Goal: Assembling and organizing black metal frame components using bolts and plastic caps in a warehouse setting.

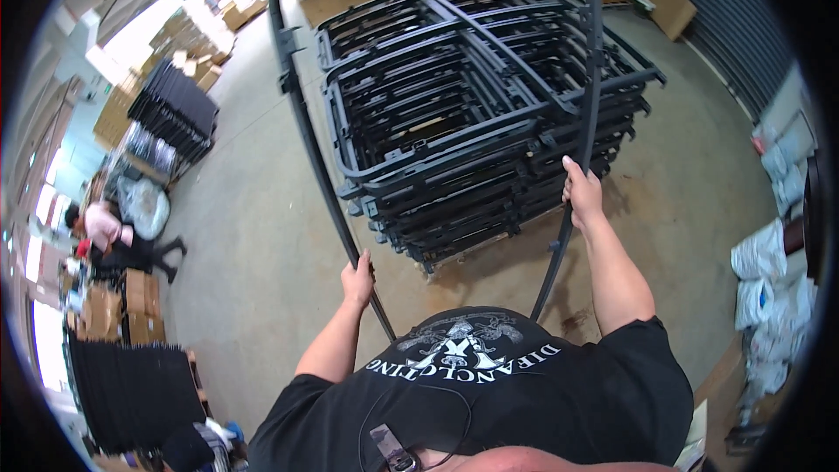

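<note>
A large black tubular frame is held up in front of me, its two long sides running from near my waist to the top of the view. My left hand is closed around its left side bar. Higher up, my right hand grips the right side bar. Behind it stands a stack of similar black frames, layered flat one on another on what looks like a low pallet. The held frame overlaps the stack in view; whether they touch I cannot tell.
Concrete floor surrounds the stack. At left, a person bends near cardboard boxes, with dark stacked panels farther back. White sacks line the right side, below a grey roller shutter. Open cartons stand beyond the stack.
</note>
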{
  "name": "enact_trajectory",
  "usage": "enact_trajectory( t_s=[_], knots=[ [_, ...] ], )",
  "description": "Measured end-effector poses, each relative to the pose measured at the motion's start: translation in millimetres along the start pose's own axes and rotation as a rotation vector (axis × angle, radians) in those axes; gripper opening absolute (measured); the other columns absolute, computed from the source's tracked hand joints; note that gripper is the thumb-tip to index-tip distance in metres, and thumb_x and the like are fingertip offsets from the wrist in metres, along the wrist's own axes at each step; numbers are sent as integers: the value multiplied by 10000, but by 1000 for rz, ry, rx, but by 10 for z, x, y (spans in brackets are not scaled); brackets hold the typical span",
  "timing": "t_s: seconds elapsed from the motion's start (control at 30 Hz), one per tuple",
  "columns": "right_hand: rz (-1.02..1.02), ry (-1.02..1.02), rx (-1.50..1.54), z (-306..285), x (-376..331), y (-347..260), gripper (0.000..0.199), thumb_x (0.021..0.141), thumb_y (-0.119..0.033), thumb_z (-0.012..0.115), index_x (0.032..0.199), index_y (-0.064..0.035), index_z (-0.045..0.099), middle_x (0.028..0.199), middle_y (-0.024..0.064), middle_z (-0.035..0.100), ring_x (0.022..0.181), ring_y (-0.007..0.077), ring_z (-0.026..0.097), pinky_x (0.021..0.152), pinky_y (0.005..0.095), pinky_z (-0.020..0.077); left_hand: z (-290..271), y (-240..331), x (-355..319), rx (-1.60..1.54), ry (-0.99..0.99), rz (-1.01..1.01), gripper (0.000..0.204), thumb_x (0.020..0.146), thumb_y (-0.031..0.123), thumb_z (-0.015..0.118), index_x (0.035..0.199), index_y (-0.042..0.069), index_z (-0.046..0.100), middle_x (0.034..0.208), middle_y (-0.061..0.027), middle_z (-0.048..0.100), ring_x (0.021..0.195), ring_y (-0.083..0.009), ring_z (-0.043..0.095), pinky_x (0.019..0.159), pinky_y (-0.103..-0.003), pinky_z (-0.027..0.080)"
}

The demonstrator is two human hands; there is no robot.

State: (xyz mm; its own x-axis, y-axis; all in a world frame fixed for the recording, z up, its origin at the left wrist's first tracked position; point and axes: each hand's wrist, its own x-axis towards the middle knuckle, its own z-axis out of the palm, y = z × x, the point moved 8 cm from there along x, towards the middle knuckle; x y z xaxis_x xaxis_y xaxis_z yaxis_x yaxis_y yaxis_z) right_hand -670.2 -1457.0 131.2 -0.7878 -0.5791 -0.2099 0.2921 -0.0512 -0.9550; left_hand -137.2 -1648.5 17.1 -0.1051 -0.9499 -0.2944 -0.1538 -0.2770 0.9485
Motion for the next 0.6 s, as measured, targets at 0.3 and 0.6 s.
enact_trajectory(
  t_s=[0.3, 0.6],
  knots=[
    [-1437, 612, -841, -715, -2895, -2779, 899, 785, -355, 856, 1496, -45, 402, 1531, 181, 431, 1422, 315, 423, 1165, 429, 328, -6, -194, -650, 222, -174, 509, 422, 956, 399, 721, 831, 14, 604, 690, -17, 542, 684, -116, 477, 621, -324, 447],
    [-534, 430, -1330, -1288, -3833, -1616, 403, 958, -398, 688, 861, -9, 650, 745, 194, 610, 704, 376, 574, 669, 433, 475, -166, -780, -393, 747, -530, 563, 401, 860, 385, 747, 873, 14, 596, 788, -254, 641, 801, -415, 657, 723, -466, 507]
  ],
)
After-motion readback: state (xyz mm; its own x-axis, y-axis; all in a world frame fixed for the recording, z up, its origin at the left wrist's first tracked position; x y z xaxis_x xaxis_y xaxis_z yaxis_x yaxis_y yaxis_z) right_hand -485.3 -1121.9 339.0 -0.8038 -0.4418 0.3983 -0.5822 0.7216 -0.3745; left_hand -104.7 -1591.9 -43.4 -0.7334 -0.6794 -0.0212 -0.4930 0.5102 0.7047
